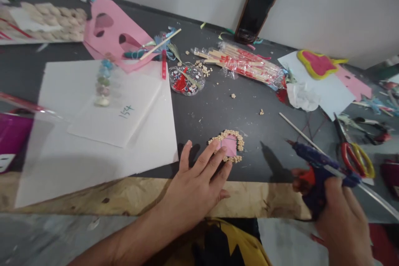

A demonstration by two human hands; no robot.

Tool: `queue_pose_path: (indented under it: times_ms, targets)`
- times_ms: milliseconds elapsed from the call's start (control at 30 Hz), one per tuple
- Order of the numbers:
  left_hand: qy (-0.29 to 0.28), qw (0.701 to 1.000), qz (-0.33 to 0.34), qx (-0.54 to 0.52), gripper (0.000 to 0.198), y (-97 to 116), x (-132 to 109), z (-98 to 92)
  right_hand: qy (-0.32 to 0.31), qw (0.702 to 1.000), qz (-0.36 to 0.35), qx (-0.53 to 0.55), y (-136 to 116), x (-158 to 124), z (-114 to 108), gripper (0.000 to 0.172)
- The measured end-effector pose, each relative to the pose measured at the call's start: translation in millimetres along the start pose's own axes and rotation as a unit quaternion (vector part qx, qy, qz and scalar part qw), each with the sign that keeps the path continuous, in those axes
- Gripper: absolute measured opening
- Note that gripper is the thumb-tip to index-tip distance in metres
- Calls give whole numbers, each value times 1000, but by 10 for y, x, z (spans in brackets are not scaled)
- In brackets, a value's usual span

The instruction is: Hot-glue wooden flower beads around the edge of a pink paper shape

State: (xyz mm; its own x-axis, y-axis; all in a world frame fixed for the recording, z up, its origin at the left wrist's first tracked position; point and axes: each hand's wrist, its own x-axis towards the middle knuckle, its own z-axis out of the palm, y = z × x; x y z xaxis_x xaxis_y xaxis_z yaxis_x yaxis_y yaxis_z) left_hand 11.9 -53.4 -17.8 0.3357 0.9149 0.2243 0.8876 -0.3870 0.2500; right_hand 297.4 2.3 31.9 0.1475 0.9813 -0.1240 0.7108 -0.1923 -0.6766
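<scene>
A: What do our hands hold?

B: Our right hand (341, 212) grips a blue glue gun (318, 170), nozzle pointing leftward, near the scissors (355, 158). Our left hand (198, 178) lies spread, grasping nothing, fingertips at the pink piece (230, 146).

A: Where do we find that piece?

B: On the dark tabletop (199, 112), right of the white sheets (149, 153). We note small pale bits (240, 139) bordering it, with a gap on the right.

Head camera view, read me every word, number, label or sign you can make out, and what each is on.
"154", handwritten, on the smaller white sheet.
Red print on the wrapped sticks: too blurred to read.
White label on the purple object at left: too blurred to read.
</scene>
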Motion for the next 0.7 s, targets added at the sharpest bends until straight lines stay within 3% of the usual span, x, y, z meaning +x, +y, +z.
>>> queue_pose_path:
  times_ms: [133, 200, 267, 333, 400, 500, 600, 700]
  targets:
    - [4, 1000, 2, 7, 51, -1, -3, 21, -25, 999, 43, -20, 181, 524, -212, 54]
    - [6, 1000, 0, 8, 51, -2, -6, 32, -44, 993, 8, -105, 223, 676, -342, 55]
    - [8, 1000, -5, 6, 51, 0, -9, 40, -11, 960, -66, -271, 187, 692, -441, 47]
    - [10, 1000, -6, 3, 50, 3, -11, 44, 65, 905, -143, -396, 70, 576, -425, 33]
    - [12, 1000, -5, 3, 50, 7, -11, 45, 136, 891, -225, -371, -89, 384, -250, 23]
    - [10, 1000, -6, 5, 51, 8, -12, 41, 41, 890, -391, -232, -279, 121, 207, 19]
    - [6, 1000, -5, 6, 51, 4, -15, 32, -20, 880, -444, -167, -334, 9, 599, 27]
    - [2, 1000, -4, 6, 50, 2, -19, 23, -25, 880, -448, -154, -326, 5, 765, 30]
